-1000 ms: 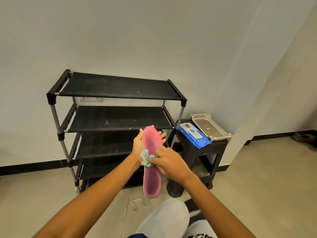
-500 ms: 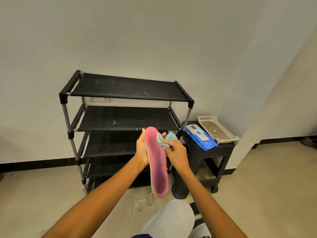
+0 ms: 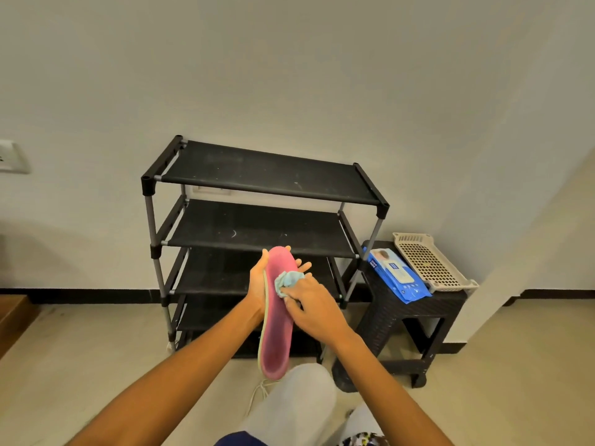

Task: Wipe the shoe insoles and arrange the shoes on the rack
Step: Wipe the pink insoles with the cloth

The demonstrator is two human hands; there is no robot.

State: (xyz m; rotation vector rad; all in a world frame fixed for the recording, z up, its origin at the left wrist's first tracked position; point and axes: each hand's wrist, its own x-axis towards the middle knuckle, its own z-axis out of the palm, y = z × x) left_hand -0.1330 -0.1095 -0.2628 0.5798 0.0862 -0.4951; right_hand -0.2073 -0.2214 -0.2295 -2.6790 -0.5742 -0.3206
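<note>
My left hand [image 3: 257,284] holds a pink insole [image 3: 277,329] upright from behind, thumb on its left edge and fingertips showing past its right edge. My right hand [image 3: 310,309] pinches a small light-blue cloth [image 3: 286,281] and presses it against the upper part of the insole's face. Behind them stands a black shoe rack [image 3: 257,181] with several bare shelves. A white shoelace [image 3: 257,394] lies on the floor below the insole; the shoe itself is hidden behind my knee.
A dark wicker stool [image 3: 415,310] stands right of the rack, carrying a blue wipes pack [image 3: 397,276] and a beige perforated tray [image 3: 429,262]. My grey-trousered knee [image 3: 289,410] fills the bottom centre. A wall socket [image 3: 9,156] is at far left. Pale tiled floor surrounds everything.
My right hand with the cloth went from the insole's middle up to its top edge, then came back down onto its upper face. The view shifted, so the rack sits further right.
</note>
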